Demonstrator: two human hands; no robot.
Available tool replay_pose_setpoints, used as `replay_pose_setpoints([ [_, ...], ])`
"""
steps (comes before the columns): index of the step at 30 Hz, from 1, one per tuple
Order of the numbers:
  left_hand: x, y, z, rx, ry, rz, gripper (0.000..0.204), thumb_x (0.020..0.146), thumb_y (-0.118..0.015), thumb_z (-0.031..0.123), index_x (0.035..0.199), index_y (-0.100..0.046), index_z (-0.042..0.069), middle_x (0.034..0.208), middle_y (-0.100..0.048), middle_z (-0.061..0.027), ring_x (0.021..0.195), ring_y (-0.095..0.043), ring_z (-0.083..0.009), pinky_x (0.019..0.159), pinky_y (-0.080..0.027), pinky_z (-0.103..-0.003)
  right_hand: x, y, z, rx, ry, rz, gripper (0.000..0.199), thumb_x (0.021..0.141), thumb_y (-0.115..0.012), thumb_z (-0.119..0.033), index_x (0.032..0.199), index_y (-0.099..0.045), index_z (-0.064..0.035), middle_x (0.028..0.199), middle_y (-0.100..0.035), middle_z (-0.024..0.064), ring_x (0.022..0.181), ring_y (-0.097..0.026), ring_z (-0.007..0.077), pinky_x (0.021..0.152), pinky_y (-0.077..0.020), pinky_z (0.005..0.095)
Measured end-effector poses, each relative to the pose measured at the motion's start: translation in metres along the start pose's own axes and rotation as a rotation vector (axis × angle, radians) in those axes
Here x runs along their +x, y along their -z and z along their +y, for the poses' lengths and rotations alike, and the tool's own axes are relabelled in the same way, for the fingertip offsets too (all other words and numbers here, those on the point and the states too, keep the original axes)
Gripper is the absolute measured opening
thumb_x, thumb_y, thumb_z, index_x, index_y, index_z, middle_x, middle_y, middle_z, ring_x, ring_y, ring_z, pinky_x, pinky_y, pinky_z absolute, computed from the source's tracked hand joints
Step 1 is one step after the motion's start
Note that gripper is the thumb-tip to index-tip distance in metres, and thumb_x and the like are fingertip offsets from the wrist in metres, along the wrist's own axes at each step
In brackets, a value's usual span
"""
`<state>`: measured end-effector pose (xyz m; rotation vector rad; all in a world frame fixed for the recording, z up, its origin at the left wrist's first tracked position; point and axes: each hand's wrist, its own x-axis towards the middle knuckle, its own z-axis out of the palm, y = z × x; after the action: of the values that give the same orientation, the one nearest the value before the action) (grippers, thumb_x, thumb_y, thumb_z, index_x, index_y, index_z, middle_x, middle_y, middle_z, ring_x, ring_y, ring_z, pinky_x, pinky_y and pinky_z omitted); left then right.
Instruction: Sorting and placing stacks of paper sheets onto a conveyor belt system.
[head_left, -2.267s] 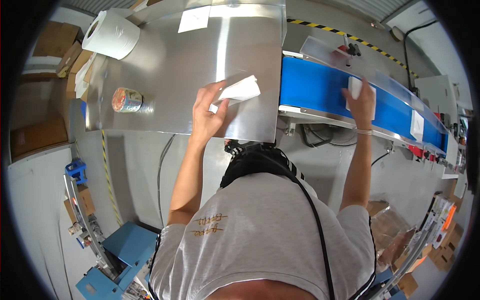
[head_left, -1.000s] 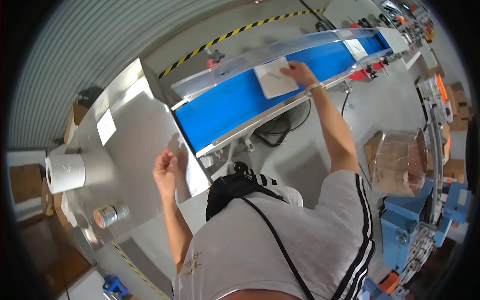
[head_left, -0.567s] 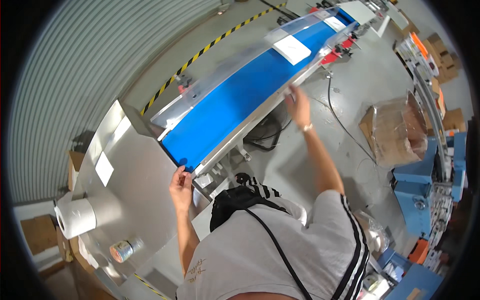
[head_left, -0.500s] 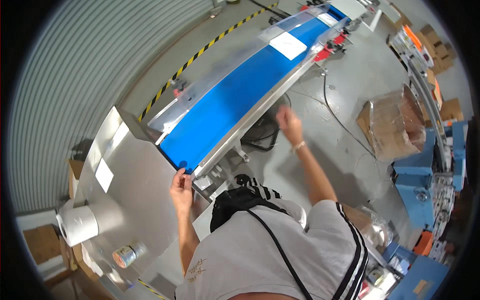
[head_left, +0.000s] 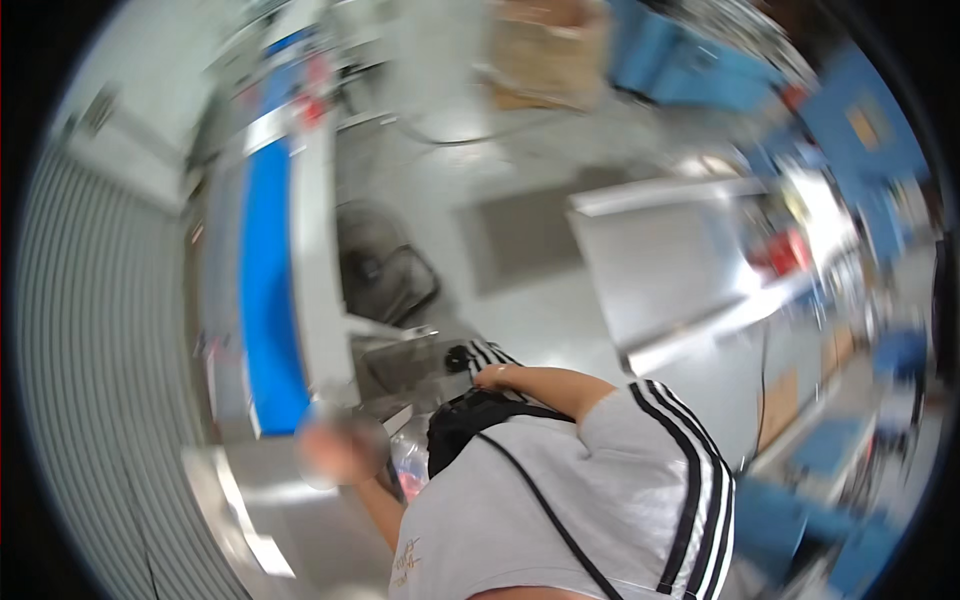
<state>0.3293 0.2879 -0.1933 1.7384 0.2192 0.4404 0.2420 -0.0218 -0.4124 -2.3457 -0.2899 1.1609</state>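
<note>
My left hand (head_left: 340, 450), smeared by motion, is over the near end of the blue conveyor belt (head_left: 268, 290), where it meets a shiny metal table (head_left: 320, 520). Its fingers cannot be made out, nor whether they touch anything. Close to my waist, my right hand (head_left: 492, 376) is beside the black bag (head_left: 462, 420) at my front. Its fingers are too small and partly hidden to read. Farther up the belt lies a white sheet (head_left: 268, 130). Another white piece (head_left: 270, 555) rests on the metal table.
A floor fan (head_left: 378, 265) stands right of the conveyor. Farther right is a metal-topped table (head_left: 665, 260) with red items at its far end. An open cardboard box (head_left: 548, 60) and blue machines (head_left: 700, 65) are at the back. A ribbed wall (head_left: 100, 330) runs along the left.
My view has swung to the right, so the conveyor now sits at the left. My right hand has come from outstretched back to my waist. The left hand remains near the belt's end, blurred.
</note>
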Motion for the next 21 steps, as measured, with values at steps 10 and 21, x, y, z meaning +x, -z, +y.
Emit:
replay_pose_setpoints([
  [10,0.018,-0.019,0.004,0.582,-0.4,-0.107,0.042,0.085,-0.06,0.007,0.125,-0.054,-0.001,0.106,-0.059,-0.0155,0.088,-0.058,-0.0252,0.078,-0.048,-0.035,-0.199,-0.101,0.018,0.723,-0.616,0.392,0.043,0.071,-0.069,-0.034,0.099,-0.07,-0.0015,0.105,-0.068,0.0166,0.102,-0.064,0.0293,0.086,-0.0516,0.0389],
  [21,-0.15,-0.154,0.063,0.434,-0.62,-0.26,0.058,0.08,-0.067,0.008,0.132,-0.044,-0.001,0.129,-0.049,-0.0228,0.123,-0.043,-0.0385,0.104,-0.033,-0.046,-0.298,-0.286,0.104,0.167,-0.58,0.273,0.025,0.079,-0.063,-0.018,0.1,-0.072,-0.0074,0.109,-0.067,0.0136,0.102,-0.064,0.0308,0.086,-0.0536,0.0367],
])
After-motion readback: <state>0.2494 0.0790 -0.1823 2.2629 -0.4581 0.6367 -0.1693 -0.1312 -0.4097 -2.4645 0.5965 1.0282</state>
